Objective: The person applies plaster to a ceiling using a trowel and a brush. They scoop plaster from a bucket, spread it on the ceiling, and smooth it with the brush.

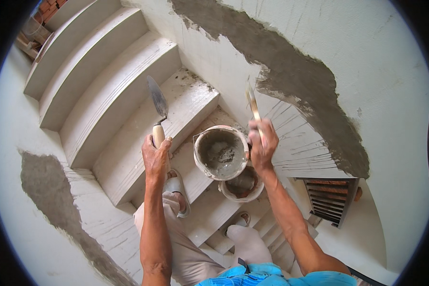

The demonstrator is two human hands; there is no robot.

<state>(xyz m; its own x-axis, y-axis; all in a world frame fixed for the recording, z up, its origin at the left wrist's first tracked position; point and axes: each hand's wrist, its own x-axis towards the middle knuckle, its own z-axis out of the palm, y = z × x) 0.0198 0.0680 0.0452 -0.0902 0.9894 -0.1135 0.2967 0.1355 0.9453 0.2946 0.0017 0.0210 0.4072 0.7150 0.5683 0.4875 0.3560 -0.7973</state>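
My left hand (156,155) is closed round the wooden handle of a pointing trowel (158,98), its blade tilted up and away from me over the steps. In my right hand (263,143) is a paintbrush (253,104), gripped by its handle with the bristles toward the wall; the hand is slightly blurred. Between my hands stands a bucket (221,153) with wet grey mortar (220,153) in the bottom. Just nearer to me, partly hidden under it, is a second bucket (243,185). A band of damp grey plaster (295,76) runs down the right wall.
Curved white stairs (124,90) climb to the far left and drop away beneath me. Another grey plaster patch (50,188) marks the left wall. A dark slatted window grille (330,198) sits low on the right. My sandalled foot (178,193) rests on a step.
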